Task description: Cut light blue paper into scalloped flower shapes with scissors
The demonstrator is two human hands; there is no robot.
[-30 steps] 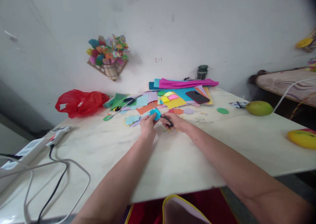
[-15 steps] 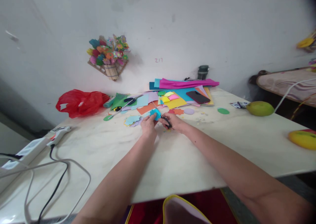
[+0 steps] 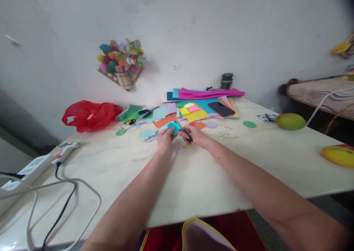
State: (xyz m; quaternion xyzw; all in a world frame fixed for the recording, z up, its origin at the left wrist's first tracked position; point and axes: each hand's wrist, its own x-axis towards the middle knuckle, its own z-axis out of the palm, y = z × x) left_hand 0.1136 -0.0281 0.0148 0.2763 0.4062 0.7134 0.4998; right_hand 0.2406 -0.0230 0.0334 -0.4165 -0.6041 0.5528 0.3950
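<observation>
Between the thumb and fingers of my left hand (image 3: 166,139) is a blue paper flower (image 3: 173,127) with a scalloped edge. My right hand (image 3: 195,136) is closed round the dark handles of a pair of scissors (image 3: 187,135); their blades point up and left, beside the flower's right edge. Left of my left hand lies a pile of cut paper flowers (image 3: 148,134), light blue on top. An orange paper flower (image 3: 199,125) and a lilac paper oval (image 3: 211,124) rest just beyond my right hand. Small paper scraps are scattered nearby.
Coloured paper sheets (image 3: 163,112), a second pair of scissors (image 3: 146,113) and a phone (image 3: 221,109) lie at the back. A red plastic bag (image 3: 91,115) is at left, above a power strip (image 3: 30,171) with loose cables. Mangoes (image 3: 291,121) sit at right.
The scissor blades show more clearly beside the flower now, and seem further apart from its edge. Both hands keep nearly the same place and hold the same things.
</observation>
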